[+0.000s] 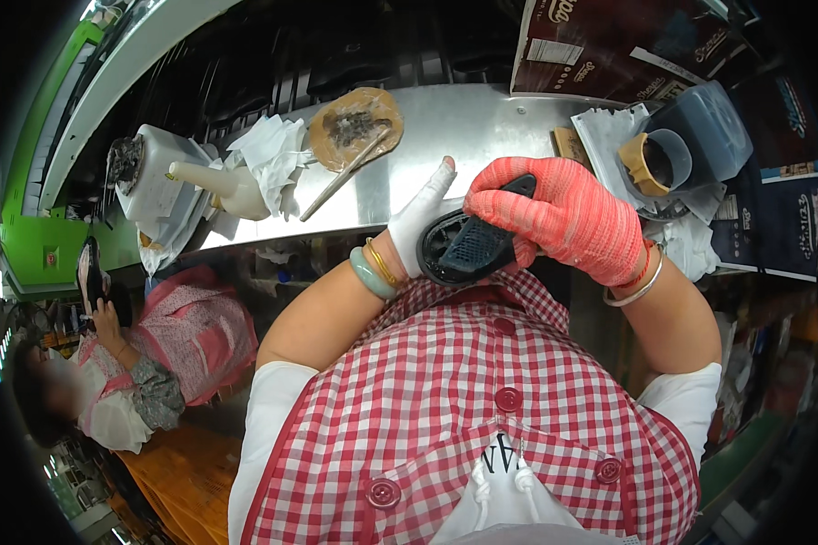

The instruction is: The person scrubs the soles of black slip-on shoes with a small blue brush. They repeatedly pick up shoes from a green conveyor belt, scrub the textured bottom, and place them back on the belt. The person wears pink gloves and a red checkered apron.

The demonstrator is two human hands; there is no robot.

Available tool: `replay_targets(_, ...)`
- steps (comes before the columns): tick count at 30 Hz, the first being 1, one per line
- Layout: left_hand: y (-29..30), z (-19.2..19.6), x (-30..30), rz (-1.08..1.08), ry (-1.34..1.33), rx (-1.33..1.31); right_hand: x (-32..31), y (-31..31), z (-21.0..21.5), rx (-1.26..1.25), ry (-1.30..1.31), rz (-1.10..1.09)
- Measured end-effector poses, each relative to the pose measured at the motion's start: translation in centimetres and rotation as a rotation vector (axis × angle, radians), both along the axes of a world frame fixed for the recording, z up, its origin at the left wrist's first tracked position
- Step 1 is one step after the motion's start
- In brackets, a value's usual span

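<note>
A black shoe (471, 249), with a dark mesh-patterned surface inside its glossy rim, is held in front of my chest, tilted up to the right. My left hand (413, 225), in a white glove with a bare thumb tip, supports it from the left; the thumb points up and the other fingers are hidden behind the shoe. My right hand (573, 214), in a red-pink knitted glove, is closed over the shoe's upper end. A dark tip sticks out above its fingers. Whether a separate piece is pinched there, I cannot tell.
On the metal bench (468, 123) lie a round brown stained pad (341, 123) with a stick (345, 174), crumpled white paper (271, 156) and a pale squeeze bottle (223, 186). Right, a clear container (709, 132) stands near a taped cup (643, 163). At left, a co-worker (168, 354) holds a shoe.
</note>
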State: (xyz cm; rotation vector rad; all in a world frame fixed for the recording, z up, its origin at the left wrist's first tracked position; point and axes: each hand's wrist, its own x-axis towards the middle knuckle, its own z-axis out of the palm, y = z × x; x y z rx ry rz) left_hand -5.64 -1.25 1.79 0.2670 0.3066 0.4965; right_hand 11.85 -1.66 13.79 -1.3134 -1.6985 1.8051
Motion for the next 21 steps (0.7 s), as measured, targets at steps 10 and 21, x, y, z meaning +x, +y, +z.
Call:
replay_targets(10,1.6,-1.3,-1.4,-0.156,0.254,0.454,-1.3,1.1,0.9,0.058,-0.048,0.133)
replay_targets(21,2.1,-1.5,-2.5,-0.189,0.172,0.138,4.2,0.9,-0.9,0.026,-0.01,0.051)
